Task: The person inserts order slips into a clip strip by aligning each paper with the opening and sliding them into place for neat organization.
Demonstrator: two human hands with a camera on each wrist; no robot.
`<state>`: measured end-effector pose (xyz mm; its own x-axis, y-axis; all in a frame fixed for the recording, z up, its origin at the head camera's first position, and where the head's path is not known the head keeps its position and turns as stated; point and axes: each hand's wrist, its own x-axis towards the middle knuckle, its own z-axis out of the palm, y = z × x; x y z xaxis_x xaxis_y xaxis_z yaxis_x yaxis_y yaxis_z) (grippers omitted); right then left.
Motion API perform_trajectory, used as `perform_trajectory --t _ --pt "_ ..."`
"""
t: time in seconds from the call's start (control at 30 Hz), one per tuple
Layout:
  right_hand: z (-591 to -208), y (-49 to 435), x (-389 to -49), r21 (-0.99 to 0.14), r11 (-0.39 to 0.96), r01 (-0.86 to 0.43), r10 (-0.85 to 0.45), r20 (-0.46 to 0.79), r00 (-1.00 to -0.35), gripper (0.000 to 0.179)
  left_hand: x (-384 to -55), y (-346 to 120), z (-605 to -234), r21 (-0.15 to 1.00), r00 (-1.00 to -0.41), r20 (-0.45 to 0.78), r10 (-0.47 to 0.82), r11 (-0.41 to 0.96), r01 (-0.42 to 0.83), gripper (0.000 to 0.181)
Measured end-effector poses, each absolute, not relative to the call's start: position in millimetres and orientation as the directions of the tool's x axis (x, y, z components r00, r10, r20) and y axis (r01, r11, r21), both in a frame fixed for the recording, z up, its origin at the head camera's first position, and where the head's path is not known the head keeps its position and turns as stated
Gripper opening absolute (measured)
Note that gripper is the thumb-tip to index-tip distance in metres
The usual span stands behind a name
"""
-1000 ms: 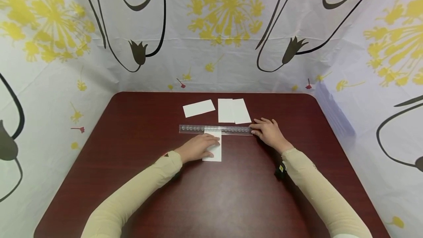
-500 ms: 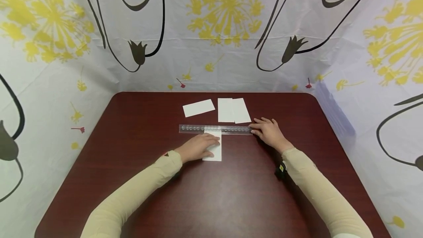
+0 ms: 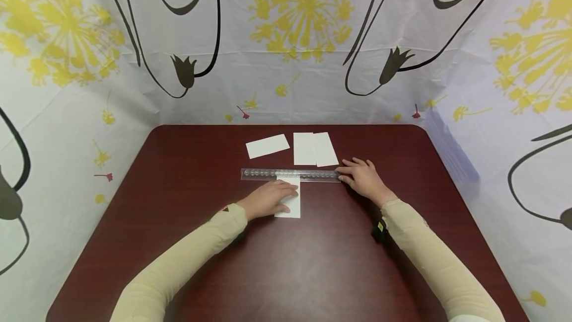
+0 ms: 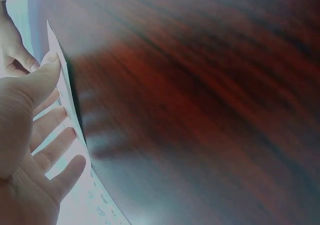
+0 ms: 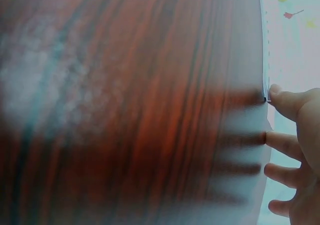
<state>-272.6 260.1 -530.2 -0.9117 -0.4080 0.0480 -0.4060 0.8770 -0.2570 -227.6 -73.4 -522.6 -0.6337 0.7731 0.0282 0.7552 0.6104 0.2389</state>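
My left hand [image 3: 268,199] rests with extended fingers on a white rectangular paper card [image 3: 293,207], covering part of it. The card's far end meets a clear plastic ruler [image 3: 263,174] lying crosswise, with a row of round markings. In the left wrist view the left fingers [image 4: 55,147] are spread over the card. My right hand [image 3: 364,179] is at the ruler's right end, thumb and index finger touching it there, other fingers spread on the table. In the right wrist view the right thumb [image 5: 284,102] meets the ruler's end, the fingers being loosely straight.
Beyond the ruler lie a tilted white card [image 3: 268,146] and two side-by-side white cards [image 3: 304,149], [image 3: 326,149], the pair slightly overlapping. The dark red-brown table [image 3: 286,272] has rounded far corners. Patterned white cloth [image 3: 232,29] hangs behind and at both sides.
The head view has shifted very slightly. Both hands, the ruler and the cards hold their places on the table.
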Motion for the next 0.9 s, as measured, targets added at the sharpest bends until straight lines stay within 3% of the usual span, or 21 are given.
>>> perform_trajectory --t 0.9 --pt "-532.7 258.8 -270.7 -0.268 0.872 -0.409 -0.406 0.069 -0.911 0.038 -227.7 -73.2 -522.3 0.236 -0.630 0.032 0.776 0.607 0.759 0.047"
